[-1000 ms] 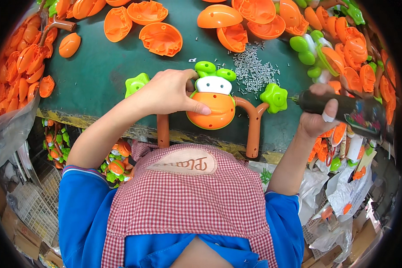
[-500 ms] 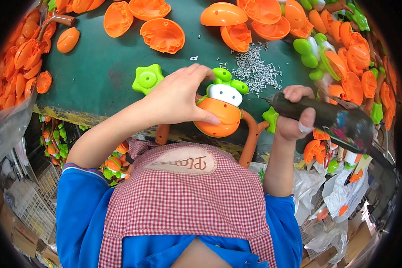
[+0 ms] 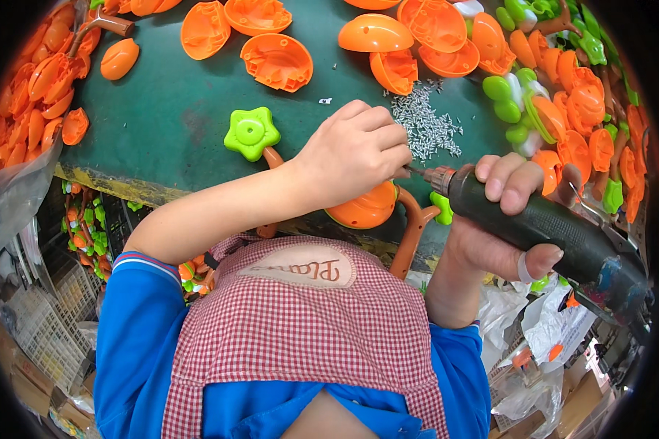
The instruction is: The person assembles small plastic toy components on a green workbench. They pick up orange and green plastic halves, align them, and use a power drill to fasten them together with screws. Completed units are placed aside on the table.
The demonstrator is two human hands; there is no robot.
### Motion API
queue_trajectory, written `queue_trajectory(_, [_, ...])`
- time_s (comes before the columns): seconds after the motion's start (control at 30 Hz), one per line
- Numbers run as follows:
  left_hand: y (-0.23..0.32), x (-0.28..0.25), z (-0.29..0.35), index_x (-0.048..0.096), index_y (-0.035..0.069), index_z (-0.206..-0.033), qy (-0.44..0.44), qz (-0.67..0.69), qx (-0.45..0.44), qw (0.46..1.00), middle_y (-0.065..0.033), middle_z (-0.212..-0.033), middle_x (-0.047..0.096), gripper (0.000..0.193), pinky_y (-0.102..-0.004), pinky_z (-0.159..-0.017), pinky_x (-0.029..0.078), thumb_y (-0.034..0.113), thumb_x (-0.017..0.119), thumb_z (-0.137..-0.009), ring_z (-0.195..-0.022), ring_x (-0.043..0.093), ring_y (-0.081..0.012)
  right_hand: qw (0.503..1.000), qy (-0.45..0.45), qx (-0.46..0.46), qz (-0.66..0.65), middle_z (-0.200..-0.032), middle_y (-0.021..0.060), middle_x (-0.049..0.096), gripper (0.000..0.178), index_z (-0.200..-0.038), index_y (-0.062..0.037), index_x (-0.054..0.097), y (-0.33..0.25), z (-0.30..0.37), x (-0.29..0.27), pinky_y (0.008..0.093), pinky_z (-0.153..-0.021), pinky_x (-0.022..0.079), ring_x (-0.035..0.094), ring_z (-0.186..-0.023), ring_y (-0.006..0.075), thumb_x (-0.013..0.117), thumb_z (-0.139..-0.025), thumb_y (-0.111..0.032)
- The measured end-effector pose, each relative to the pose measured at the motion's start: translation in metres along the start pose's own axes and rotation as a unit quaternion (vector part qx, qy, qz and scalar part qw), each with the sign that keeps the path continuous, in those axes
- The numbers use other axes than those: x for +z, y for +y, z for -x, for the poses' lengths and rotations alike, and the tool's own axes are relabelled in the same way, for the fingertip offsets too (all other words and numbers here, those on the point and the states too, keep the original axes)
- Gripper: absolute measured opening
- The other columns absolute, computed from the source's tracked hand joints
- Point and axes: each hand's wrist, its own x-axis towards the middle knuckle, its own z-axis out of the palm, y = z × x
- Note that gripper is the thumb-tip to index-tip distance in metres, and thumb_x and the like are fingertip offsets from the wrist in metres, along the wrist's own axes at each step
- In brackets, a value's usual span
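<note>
My right hand (image 3: 483, 241) is wrapped round a black electric screwdriver (image 3: 556, 227), whose thin bit points left. The fingers of my left hand (image 3: 359, 150) are curled together at the tip of that bit. Whatever they pinch is hidden. Beneath the left hand, at the bench's near edge, lies an orange toy head (image 3: 365, 208); its upper part is covered by the hand. A brown curved tube (image 3: 411, 234) runs down at its right side. A green star-shaped piece (image 3: 252, 133) sits on a brown tube end beyond my left forearm.
Loose silver screws (image 3: 430, 132) are heaped on the green bench (image 3: 176, 139). Orange half shells (image 3: 277, 62) lie along the far side. Piles of orange parts (image 3: 47, 95) stand at the left, and orange and green parts (image 3: 575, 110) crowd the right.
My left hand has left the side of the toy head and risen over it, fingers now curled. The screwdriver has tilted, bringing its bit to those fingertips.
</note>
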Motion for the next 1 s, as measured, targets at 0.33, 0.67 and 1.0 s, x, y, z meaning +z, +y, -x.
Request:
queue_trajectory(0.33, [-0.003, -0.003, 0.01, 0.066, 0.01, -0.079, 0.049, -0.006, 0.035, 0.998, 0.0013, -0.082, 0.061, 0.017, -0.0313, -0.076, 0.046, 0.018, 0.075, -0.067, -0.081, 0.058, -0.0172, 1.0, -0.015, 0.0, -0.007, -0.083, 0.0037, 0.053, 0.087, -0.149, -0.0101, 0.031, 0.001, -0.004, 0.016, 0.035, -0.076, 0.041, 0.048, -0.076, 0.0169, 0.062, -0.085, -0.06])
queue_trajectory(0.67, [-0.006, -0.003, 0.018, 0.065, 0.01, -0.078, 0.046, -0.008, 0.033, 0.998, 0.0006, -0.081, 0.06, 0.019, -0.0328, -0.078, 0.046, 0.016, 0.076, -0.063, -0.082, 0.058, -0.0176, 0.999, -0.009, -0.005, 0.032, -0.083, 0.0041, 0.053, 0.082, -0.147, -0.0082, 0.033, 0.003, -0.001, 0.024, 0.0357, -0.076, 0.041, 0.048, -0.076, 0.0174, 0.059, -0.087, -0.057])
queue_trajectory(1.0, [0.002, -0.014, 0.026, 0.062, 0.006, -0.098, 0.02, 0.042, -0.072, 0.996, -0.0031, -0.086, 0.062, 0.043, -0.0347, -0.08, 0.048, 0.022, 0.081, -0.063, -0.088, 0.059, -0.0243, 0.998, 0.064, 0.0, -0.001, -0.08, 0.0054, 0.054, 0.092, -0.145, -0.0045, 0.028, 0.009, 0.002, 0.03, 0.0345, -0.072, 0.045, 0.051, -0.072, 0.0177, 0.062, -0.083, -0.064])
